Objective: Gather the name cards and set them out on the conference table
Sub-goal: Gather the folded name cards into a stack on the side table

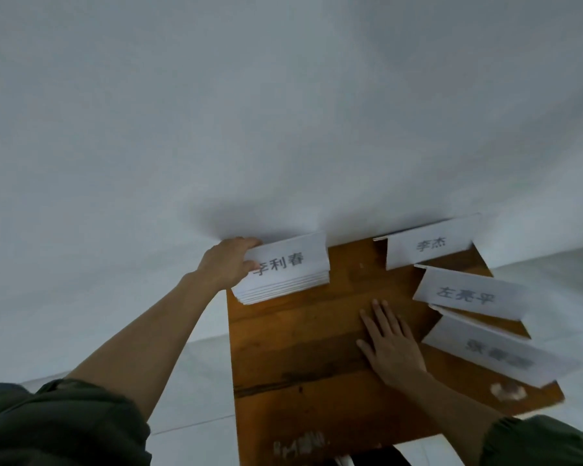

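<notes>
Left hand [228,264] grips the name-card stack [285,272] at the wooden table's [300,358] far-left corner, right hand [389,344] flat, released; loose grip risks fanning; three tented cards [472,295] right could topple

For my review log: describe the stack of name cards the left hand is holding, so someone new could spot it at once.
Start at the small wooden table against the white wall. At its far left corner, the left hand grips the stack of name cards. Unlike the three single cards spread along the right side beyond the flat right hand, it is many layers thick, its edges showing.
</notes>
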Motion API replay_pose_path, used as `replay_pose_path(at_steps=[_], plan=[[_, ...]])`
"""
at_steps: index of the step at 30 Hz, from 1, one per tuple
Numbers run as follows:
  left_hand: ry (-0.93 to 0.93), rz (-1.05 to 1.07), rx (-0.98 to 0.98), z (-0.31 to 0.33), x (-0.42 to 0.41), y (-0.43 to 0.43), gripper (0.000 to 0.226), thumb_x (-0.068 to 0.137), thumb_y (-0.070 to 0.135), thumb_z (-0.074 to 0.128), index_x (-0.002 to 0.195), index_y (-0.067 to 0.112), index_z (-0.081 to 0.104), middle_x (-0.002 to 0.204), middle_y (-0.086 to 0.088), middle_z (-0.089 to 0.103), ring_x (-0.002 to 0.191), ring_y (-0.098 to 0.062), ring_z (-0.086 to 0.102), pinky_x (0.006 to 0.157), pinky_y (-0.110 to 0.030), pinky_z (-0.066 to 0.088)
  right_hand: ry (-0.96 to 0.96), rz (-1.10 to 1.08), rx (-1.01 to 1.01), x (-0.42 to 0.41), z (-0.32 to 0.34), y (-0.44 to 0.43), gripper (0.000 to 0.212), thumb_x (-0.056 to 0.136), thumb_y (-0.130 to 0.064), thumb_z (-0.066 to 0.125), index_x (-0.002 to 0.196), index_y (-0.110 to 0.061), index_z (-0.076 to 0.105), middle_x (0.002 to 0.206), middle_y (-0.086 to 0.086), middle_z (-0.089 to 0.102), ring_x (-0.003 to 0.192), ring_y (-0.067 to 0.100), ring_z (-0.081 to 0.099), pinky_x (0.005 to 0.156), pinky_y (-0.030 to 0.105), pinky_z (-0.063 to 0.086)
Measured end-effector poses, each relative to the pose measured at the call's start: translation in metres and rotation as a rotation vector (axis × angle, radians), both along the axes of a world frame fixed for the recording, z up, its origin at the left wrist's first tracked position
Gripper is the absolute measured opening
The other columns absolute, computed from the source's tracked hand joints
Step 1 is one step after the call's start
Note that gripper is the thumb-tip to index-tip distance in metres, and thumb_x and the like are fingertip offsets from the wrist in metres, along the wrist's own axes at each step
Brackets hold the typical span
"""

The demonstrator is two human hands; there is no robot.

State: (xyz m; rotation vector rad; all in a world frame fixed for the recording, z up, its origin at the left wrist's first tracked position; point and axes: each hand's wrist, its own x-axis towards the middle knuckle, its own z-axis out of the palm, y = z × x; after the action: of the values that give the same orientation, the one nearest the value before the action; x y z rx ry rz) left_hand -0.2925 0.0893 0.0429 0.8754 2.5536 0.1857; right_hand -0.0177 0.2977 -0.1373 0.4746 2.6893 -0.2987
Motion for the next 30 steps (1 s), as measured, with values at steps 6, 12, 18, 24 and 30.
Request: replay_pose_path(at_steps=[6, 12, 18, 24, 30], plan=[[0.060, 0.000, 0.019, -0.010, -0.001, 0.002, 0.040, 0.092, 0.033, 0.061, 0.130, 0.022, 0.053, 0.122, -0.002, 0.062, 0.107, -0.023, 0.058, 0.080, -0.033, 0.048, 0.063, -0.026, 0.021, 0.009, -0.015, 0.001, 0.068, 0.098, -0.064, 0.015, 0.154, -0.026, 0.021, 0.163, 0.006, 0.016, 0.151, 0.024, 0.008, 0.117, 0.044, 0.010], [0.193, -0.032, -0.012, -0.013, 0.011, -0.002, 0.044, 0.094, 0.032, 0.056, 0.135, 0.020, 0.046, 0.129, -0.005, 0.057, 0.114, -0.026, 0.055, 0.095, -0.039, 0.043, 0.040, -0.021, 0.013, 0.006, -0.013, -0.001, 0.071, 0.096, -0.066, 0.010, 0.154, -0.027, 0.019, 0.163, 0.005, 0.011, 0.151, 0.023, 0.003, 0.118, 0.043, 0.006], [0.352, -0.074, 0.096, 0.002, 0.028, 0.001, 0.044, 0.094, 0.027, 0.056, 0.136, 0.014, 0.048, 0.130, -0.010, 0.055, 0.116, -0.029, 0.052, 0.099, -0.040, 0.039, -0.019, -0.004, -0.042, -0.004, 0.016, -0.004, 0.069, 0.098, -0.062, 0.015, 0.156, -0.027, 0.007, 0.164, 0.004, -0.009, 0.151, 0.023, -0.010, 0.121, 0.044, 0.002], [0.393, -0.060, 0.217, 0.027, 0.049, 0.026, 0.037, 0.095, 0.023, 0.053, 0.131, 0.013, 0.054, 0.127, -0.009, 0.059, 0.113, -0.027, 0.054, 0.094, -0.040, 0.043, 0.248, -0.062, -0.094, -0.009, 0.077, 0.024, 0.042, 0.102, -0.041, 0.040, 0.137, -0.020, 0.049, 0.136, 0.003, 0.052, 0.121, 0.020, 0.051, 0.097, 0.033, 0.044], [0.339, -0.109, 0.244, 0.024, 0.099, 0.084, 0.032, 0.096, 0.022, 0.052, 0.126, 0.012, 0.059, 0.123, -0.008, 0.061, 0.110, -0.026, 0.056, 0.091, -0.039, 0.045, 0.568, -0.082, -0.029, 0.005, 0.115, 0.110, 0.028, 0.095, -0.031, 0.054, 0.110, -0.012, 0.069, 0.104, 0.005, 0.070, 0.090, 0.024, 0.067, 0.069, 0.035, 0.054]])
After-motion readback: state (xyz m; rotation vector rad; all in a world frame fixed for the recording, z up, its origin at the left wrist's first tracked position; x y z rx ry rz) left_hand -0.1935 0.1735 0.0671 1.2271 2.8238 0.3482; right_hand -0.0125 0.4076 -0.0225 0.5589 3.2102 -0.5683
